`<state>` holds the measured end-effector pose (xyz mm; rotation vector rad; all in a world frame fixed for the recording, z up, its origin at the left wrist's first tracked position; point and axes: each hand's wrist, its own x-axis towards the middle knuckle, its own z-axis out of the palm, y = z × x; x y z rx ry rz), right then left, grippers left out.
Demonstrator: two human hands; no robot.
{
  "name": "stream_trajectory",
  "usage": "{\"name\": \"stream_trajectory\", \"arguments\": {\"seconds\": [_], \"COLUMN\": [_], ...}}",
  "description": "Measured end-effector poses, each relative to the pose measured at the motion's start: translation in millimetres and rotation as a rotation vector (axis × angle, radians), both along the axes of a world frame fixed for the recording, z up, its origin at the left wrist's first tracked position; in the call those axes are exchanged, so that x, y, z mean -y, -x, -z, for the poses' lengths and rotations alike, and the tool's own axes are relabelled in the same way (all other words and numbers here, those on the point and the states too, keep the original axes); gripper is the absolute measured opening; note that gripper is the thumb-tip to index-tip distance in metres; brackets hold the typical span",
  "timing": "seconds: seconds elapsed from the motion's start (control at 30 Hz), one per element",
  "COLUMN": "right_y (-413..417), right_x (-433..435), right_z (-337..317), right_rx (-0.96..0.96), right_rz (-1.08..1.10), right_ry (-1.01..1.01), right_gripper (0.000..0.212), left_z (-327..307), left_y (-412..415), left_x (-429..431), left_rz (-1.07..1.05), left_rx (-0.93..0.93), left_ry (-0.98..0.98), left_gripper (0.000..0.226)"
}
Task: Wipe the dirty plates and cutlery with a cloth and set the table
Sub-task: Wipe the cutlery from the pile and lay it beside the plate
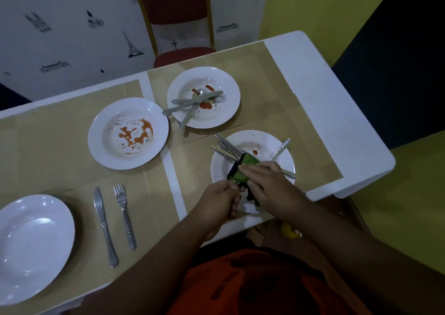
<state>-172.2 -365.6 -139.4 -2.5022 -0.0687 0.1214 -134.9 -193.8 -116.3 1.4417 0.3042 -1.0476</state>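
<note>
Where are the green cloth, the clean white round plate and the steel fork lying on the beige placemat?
Green cloth (250, 160): head view, on its exposed upper fold.
Clean white round plate (33, 247): head view, on its bare centre.
Steel fork (125, 216): head view, midway along its handle.

I see a white table (325, 93) in dim light, with tan mats (48, 146) over most of it. A red chair (184, 53) with a gold frame stands at its far edge. Behind that is a white wall (72, 38) with black drawings. Past the right edge I see a yellow wall (313, 6) and a dark panel (397, 62).
</note>
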Motion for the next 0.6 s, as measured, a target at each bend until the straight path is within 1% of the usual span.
{"name": "stream_trajectory", "arguments": {"seconds": [0.07, 0.2, 0.27, 0.37, 0.5, 0.53, 0.6], "right_y": [-3.9, -15.3, -16.2, -15.0, -26.8, -27.7, -24.6], "right_x": [0.9, -2.7, -12.5, -19.1, -10.9, -16.5, -32.5], "right_z": [2.1, 0.5, -3.3, -7.8, -7.9, -8.5, -8.6], "right_rx": [0.051, 0.1, 0.107, 0.142, 0.126, 0.131, 0.16], "right_rz": [-0.006, 0.104, 0.088, -0.001, 0.13, 0.136, 0.067], "right_ry": [0.023, 0.058, 0.087, 0.099, 0.137, 0.143, 0.14], "right_gripper": [0.042, 0.038, 0.036, 0.032, 0.033, 0.033, 0.032], "left_z": [1.3, 1.7, 1.2, 1.9, 0.6, -0.3, -2.0], "left_y": [-0.9, -5.6, -8.0, -9.0, -9.3, -10.7, -13.8], "left_x": [-7.0, -15.2, -17.0, -23.5, -32.5, -34.1, -37.2], "left_rz": [0.017, 0.084, 0.098, 0.121, 0.176, 0.175, 0.172], "left_rx": [0.034, 0.111, 0.142, 0.166, 0.196, 0.2, 0.206], "left_ry": [-0.006, -0.023, -0.034, -0.037, -0.032, -0.031, -0.034], "left_gripper": [0.023, 0.026, 0.026, 0.025, 0.022, 0.022, 0.023]}}
